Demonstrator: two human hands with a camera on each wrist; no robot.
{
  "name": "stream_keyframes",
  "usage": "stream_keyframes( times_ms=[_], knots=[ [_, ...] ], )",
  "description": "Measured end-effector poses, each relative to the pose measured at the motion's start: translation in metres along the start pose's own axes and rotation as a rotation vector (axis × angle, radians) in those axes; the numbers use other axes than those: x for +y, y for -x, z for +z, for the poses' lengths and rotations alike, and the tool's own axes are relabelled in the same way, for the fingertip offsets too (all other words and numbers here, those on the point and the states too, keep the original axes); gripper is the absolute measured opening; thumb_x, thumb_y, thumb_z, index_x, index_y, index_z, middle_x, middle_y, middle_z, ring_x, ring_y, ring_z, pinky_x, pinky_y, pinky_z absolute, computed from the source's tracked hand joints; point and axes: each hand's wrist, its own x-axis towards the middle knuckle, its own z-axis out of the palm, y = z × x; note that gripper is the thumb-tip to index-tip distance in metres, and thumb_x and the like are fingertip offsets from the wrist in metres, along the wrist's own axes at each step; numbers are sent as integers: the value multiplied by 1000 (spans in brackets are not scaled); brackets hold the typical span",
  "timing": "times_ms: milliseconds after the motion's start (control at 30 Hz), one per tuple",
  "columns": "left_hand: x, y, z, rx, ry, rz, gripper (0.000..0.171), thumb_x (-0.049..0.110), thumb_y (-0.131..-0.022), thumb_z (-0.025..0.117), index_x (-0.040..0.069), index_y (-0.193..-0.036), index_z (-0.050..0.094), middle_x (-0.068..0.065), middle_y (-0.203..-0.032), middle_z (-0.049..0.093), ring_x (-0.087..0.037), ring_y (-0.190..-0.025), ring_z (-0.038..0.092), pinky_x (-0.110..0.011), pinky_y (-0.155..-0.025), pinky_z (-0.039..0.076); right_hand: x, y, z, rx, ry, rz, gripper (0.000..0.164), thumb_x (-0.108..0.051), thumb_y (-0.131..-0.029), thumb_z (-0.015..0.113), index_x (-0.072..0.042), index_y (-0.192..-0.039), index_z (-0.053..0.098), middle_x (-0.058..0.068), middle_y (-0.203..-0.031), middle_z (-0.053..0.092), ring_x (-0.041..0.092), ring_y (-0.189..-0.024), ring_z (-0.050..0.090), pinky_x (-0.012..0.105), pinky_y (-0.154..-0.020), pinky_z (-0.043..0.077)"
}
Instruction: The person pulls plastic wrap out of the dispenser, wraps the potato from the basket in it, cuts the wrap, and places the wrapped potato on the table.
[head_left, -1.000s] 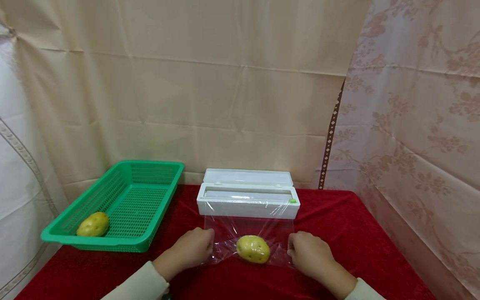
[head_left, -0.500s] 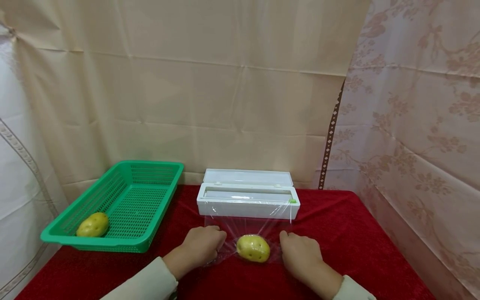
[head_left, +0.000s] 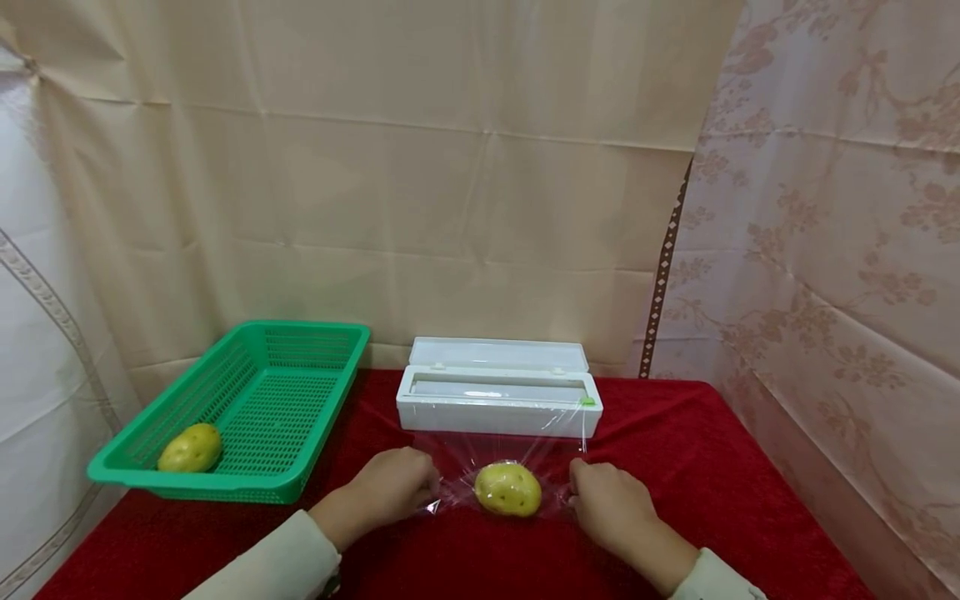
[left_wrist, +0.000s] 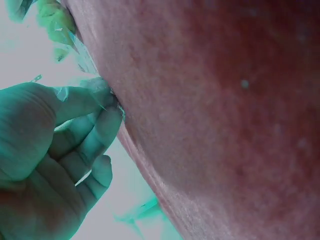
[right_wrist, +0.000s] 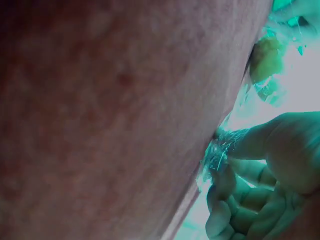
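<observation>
A potato (head_left: 507, 489) lies on the red cloth between my two hands, with clear plastic wrap (head_left: 487, 448) stretched from a white dispenser box (head_left: 498, 419) down to it. My left hand (head_left: 393, 485) pinches the wrap's left edge between thumb and fingers, as the left wrist view shows close up. On the other side, my right hand (head_left: 611, 502) pinches the gathered right edge; the bunched film (right_wrist: 216, 155) shows at its thumb in the right wrist view. Whether the wrap passes over or under the potato is hard to tell.
The box's lid (head_left: 498, 353) stands raised, and a green slider (head_left: 587, 401) sits at its right end. To the left is a green plastic basket (head_left: 300, 450) with a second potato (head_left: 191, 448) inside. Red cloth (head_left: 720, 467) covers the table; curtains hang behind.
Both hands first moved inward toward the potato, drawing the wrap's edges closer. Then they shifted slightly apart again, and the potato rose a little in view.
</observation>
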Motion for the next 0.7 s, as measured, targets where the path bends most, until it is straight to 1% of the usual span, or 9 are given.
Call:
stream_keyframes(
  times_ms=[100,200,300,400,467,533,600,667,700],
  knots=[
    [1,1,-2,-16,-27,40,25,7,-88,73,25,-70,72,14,-70,54,-3,-61,45,-24,-58,44,6,-1,0,-13,-99,20,32,-16,-77,86,-23,-74,55,-6,-69,55,14,-65,56,36,-56,45],
    [0,4,-4,-38,-34,52,19,13,-91,70,24,-76,75,13,-76,55,-4,-65,48,-25,-64,48,10,-3,0,-43,-176,48,30,-16,-77,86,-24,-73,58,-8,-66,54,11,-64,51,34,-58,43],
    [1,7,-7,-72,13,25,24,23,-94,64,24,-70,70,13,-80,54,-5,-67,48,-26,-65,47,14,-4,-1,-71,-223,79,27,-18,-79,87,-25,-73,61,-9,-63,55,11,-61,50,33,-58,42],
    [1,10,-9,-112,87,-27,33,42,-96,62,26,-68,66,13,-81,54,-7,-66,47,-27,-65,43,17,-4,-3,-81,-261,103,27,-20,-79,88,-24,-74,62,-9,-63,57,11,-61,52,33,-57,41],
    [1,11,-10,-132,102,-39,34,54,-93,65,27,-74,72,14,-81,55,-6,-67,47,-28,-67,42,20,-4,-4,-73,-289,107,29,-20,-78,89,-22,-76,60,-10,-64,59,10,-60,53,32,-56,41],
    [1,12,-11,-150,83,-37,37,64,-87,68,28,-86,77,16,-80,56,-5,-68,48,-28,-69,41,23,-3,-5,-63,-331,111,31,-20,-78,89,-20,-78,58,-11,-64,61,8,-60,55,31,-56,42],
    [1,13,-11,-153,48,-19,39,66,-82,73,29,-92,79,17,-76,56,-4,-67,48,-28,-69,39,27,-2,-6,-65,-391,110,32,-18,-78,89,-18,-80,57,-10,-66,64,8,-61,57,30,-56,44],
    [1,13,-13,-147,16,-7,40,64,-79,77,30,-99,79,19,-73,56,-3,-65,47,-27,-67,38,31,-2,-7,-83,-460,101,29,-15,-81,87,-16,-82,57,-8,-68,64,8,-62,58,29,-56,45],
    [1,14,-13,-141,3,-2,39,63,-78,79,30,-100,79,20,-71,55,-2,-63,47,-27,-65,37,32,-2,-7,-94,-492,98,27,-14,-82,85,-15,-83,58,-7,-69,64,9,-63,58,28,-56,45]
  ],
)
